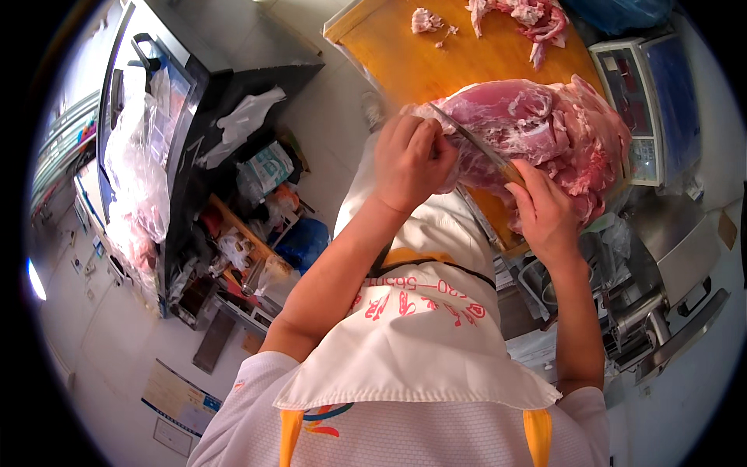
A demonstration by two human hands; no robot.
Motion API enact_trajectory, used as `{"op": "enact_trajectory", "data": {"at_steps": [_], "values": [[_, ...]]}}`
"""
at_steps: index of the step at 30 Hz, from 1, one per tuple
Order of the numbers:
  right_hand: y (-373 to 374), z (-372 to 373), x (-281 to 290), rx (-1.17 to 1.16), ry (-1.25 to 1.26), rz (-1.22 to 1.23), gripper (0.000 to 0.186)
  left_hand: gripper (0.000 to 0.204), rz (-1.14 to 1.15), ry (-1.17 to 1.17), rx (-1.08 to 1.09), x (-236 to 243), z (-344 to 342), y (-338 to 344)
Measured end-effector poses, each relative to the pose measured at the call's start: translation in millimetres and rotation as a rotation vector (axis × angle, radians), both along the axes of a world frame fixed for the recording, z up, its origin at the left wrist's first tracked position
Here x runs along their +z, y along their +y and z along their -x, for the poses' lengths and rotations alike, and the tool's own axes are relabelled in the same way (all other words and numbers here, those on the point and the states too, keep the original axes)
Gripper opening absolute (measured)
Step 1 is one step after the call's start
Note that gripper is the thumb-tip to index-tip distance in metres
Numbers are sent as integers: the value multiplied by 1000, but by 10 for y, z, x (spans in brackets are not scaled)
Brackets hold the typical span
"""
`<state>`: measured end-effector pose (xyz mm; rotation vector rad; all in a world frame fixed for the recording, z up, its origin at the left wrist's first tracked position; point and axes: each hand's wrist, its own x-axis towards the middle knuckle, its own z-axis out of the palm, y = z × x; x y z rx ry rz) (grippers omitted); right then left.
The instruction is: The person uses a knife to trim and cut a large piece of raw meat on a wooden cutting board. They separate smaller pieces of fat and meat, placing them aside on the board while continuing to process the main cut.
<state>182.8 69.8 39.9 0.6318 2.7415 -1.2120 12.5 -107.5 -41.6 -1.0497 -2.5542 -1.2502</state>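
Observation:
A large slab of raw pink meat lies on an orange wooden cutting board. My left hand grips the near left edge of the slab with closed fingers. My right hand is closed on the handle of a knife, whose blade runs up and left across the meat toward my left hand. Small scraps of meat and a bigger trimmed piece lie at the far side of the board.
A digital scale stands to the right of the board. A metal machine sits lower right. To the left are a dark cabinet, hanging plastic bags and cluttered shelves. I wear a white apron.

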Motion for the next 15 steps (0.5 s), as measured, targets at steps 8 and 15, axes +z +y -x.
{"op": "enact_trajectory", "data": {"at_steps": [8,15], "values": [[115,-20,-26,112,54,-50,41,22,17,44,42,-19,-38,-68],[-15,124,-48,155,60,-110,42,21,40,43,67,-25,-25,-174]]}}
